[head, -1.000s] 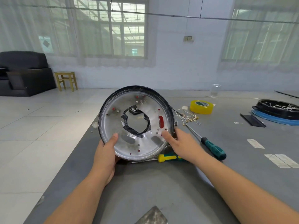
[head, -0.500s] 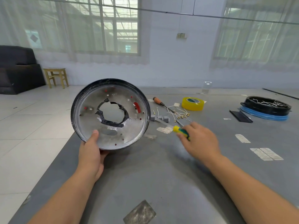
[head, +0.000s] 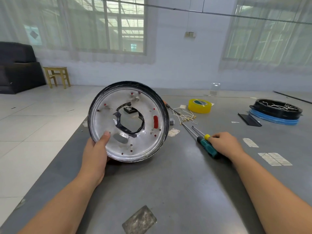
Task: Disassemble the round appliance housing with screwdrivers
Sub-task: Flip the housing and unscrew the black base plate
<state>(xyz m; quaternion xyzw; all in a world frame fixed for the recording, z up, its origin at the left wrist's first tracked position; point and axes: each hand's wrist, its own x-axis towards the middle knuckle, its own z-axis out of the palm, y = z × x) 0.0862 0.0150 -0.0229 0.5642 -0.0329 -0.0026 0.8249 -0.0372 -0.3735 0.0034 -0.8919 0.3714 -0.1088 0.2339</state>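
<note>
Tape roll [head: 199, 105] label unreadable; left hand [head: 95, 152] grips housing [head: 128, 122].

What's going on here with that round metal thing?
A person is taking apart a round appliance housing at a grey table. The left hand holds the housing tilted up on its edge, thumb on the silvery inner face. The right hand is on the yellow-handled screwdriver lying on the table beside a green-handled screwdriver. Loose screws, wires and a yellow tape roll lie behind them.
</note>
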